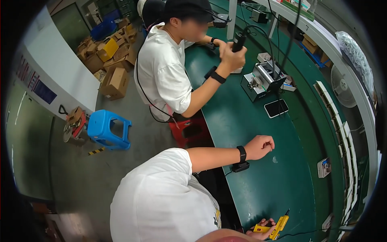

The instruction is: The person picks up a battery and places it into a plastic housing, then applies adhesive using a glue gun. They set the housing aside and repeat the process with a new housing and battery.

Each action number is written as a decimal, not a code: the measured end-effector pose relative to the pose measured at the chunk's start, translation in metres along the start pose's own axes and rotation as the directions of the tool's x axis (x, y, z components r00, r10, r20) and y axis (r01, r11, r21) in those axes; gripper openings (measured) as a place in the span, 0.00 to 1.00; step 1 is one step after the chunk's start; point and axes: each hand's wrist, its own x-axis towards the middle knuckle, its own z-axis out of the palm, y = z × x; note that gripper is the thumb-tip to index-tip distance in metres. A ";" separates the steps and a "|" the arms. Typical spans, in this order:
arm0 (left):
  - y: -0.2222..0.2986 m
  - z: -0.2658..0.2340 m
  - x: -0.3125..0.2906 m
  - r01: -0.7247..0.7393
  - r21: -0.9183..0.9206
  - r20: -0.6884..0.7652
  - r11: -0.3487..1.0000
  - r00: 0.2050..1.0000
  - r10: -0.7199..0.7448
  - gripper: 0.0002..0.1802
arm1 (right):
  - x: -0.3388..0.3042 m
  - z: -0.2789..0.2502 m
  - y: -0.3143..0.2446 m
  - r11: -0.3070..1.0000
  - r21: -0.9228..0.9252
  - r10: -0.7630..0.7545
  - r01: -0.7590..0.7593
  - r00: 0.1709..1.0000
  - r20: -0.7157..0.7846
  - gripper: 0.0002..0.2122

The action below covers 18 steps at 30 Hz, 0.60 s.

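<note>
My left hand (260, 148) rests on the green tabletop (258, 181) with its fingers curled into a loose fist. Nothing shows in it, and a black band circles its wrist. At the lower edge, my right hand (262, 232) is closed around a yellow pistol-shaped glue gun (278, 228). The gun's black tip points up and away, and a thin black cable trails off to the right. Part of the right hand is hidden behind the gun and by the frame's edge.
A co-worker (165, 68) at the far left side of the bench grips a black cylindrical tool (238, 41). Near them stand a metal-and-black machine (264, 78) and a phone (276, 108). White pieces (338, 129) line the right side. A blue stool (109, 129) stands on the floor.
</note>
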 end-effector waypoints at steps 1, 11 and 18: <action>0.002 0.000 0.001 -0.061 0.048 0.008 0.997 0.998 0.061 0.04 | 0.002 0.001 0.005 0.999 0.013 -0.034 0.034 0.999 -0.008 0.19; 0.015 0.000 -0.007 -0.305 0.111 -0.064 0.946 0.948 0.313 0.06 | -0.009 0.000 -0.006 0.999 0.031 -0.029 0.028 0.999 0.031 0.13; 0.008 -0.015 0.010 0.057 -0.309 -0.156 0.949 0.982 -0.110 0.08 | -0.020 0.015 -0.008 0.996 0.031 -0.085 0.083 0.993 0.082 0.13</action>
